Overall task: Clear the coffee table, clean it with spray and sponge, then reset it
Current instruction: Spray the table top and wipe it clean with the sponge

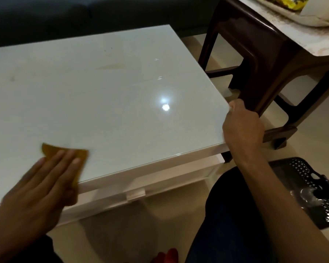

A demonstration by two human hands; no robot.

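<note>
The left hand (44, 179) lies flat with straight fingers on a yellow sponge (68, 154), pressing it onto the glossy white top of the coffee table (112, 95) near the table's front edge. The right hand (241, 126) is curled at the table's right-hand edge, and whether it grips the edge or something small cannot be told. A dark brown stool (258, 59) stands just beside the table on the right, and a black perforated basket (311, 190) sits on the floor near the person's right knee.

white glossy table (103, 95), yellow sponge (80, 158), blk perforated basket (300, 171)
</note>
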